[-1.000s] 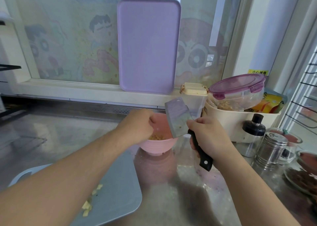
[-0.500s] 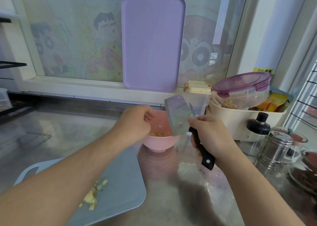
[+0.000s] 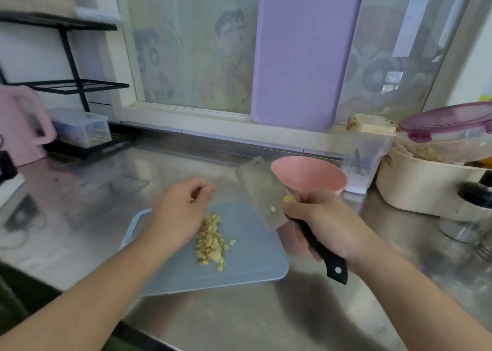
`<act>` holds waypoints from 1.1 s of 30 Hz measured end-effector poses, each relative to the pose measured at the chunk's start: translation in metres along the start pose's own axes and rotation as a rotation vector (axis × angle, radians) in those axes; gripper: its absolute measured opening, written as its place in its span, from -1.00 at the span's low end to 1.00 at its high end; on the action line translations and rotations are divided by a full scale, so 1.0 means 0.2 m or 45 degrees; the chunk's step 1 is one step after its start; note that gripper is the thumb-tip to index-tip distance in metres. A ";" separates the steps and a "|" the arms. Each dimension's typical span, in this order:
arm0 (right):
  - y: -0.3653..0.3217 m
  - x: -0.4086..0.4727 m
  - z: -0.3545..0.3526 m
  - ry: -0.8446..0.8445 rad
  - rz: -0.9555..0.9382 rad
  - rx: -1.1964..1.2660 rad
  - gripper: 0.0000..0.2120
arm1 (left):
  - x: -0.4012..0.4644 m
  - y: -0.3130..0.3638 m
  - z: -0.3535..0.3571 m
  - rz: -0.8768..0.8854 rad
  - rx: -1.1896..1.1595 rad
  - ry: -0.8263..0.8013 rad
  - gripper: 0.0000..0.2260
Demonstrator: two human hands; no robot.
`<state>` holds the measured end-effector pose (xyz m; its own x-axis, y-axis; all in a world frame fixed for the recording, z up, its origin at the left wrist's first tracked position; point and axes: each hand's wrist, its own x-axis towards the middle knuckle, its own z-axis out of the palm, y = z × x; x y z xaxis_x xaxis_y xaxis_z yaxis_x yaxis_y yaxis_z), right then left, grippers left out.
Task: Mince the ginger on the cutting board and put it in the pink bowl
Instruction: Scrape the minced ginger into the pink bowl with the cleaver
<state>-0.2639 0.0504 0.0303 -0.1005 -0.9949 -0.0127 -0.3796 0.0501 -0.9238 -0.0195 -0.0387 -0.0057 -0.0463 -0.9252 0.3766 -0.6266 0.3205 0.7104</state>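
Blurry edges make the small things hard to see. The right hand (image 3: 323,224) is wrapped tight around the black handle of a cleaver (image 3: 262,195), and its blade is tipped up over the far right corner of the blue cutting board (image 3: 247,265). The blade and hand hide part of the pink bowl (image 3: 308,176), so I cannot tell what is in the bowl. The left hand (image 3: 181,209) hovers over the board with its fingers loosely curled and holds nothing I can make out. A pile of chopped ginger (image 3: 211,240) lies on the board, just beside that hand. The board sits on a shiny metal counter (image 3: 239,321). A purple board (image 3: 306,55) leans on the window behind. A pink kettle (image 3: 20,127) is cut off at the left edge.
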 end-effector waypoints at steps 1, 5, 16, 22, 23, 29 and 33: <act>0.01 0.00 0.04 -0.028 0.021 -0.028 -0.70 | -0.04 -0.03 -0.01 -0.001 0.092 -0.067 -0.81; 0.06 0.02 0.13 -0.066 0.109 -0.091 -0.75 | -0.13 -0.10 -0.03 -0.035 0.278 -0.400 -0.56; 0.06 0.00 0.17 -0.163 0.249 -0.288 -0.82 | -0.17 -0.09 0.01 0.055 0.233 -0.449 -0.62; 0.05 -0.02 0.22 -0.131 0.258 -0.514 -0.71 | -0.24 -0.04 0.05 0.107 0.304 -0.561 -0.35; 0.05 -0.02 0.25 -0.088 0.215 -0.604 -0.68 | -0.25 -0.03 0.06 0.124 0.344 -0.535 -0.32; 0.05 -0.04 0.39 -0.060 0.010 -0.932 -0.63 | -0.28 0.02 0.10 0.105 0.396 -0.400 -0.45; 0.05 -0.04 0.43 -0.124 -0.015 -0.965 -0.63 | -0.27 0.03 0.12 0.123 0.432 -0.385 -0.47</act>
<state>-0.1882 0.0519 -0.0114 -0.0243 -0.9972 -0.0705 -0.9110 0.0511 -0.4093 -0.0383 0.0085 -0.0362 -0.3105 -0.9281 0.2055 -0.8250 0.3705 0.4268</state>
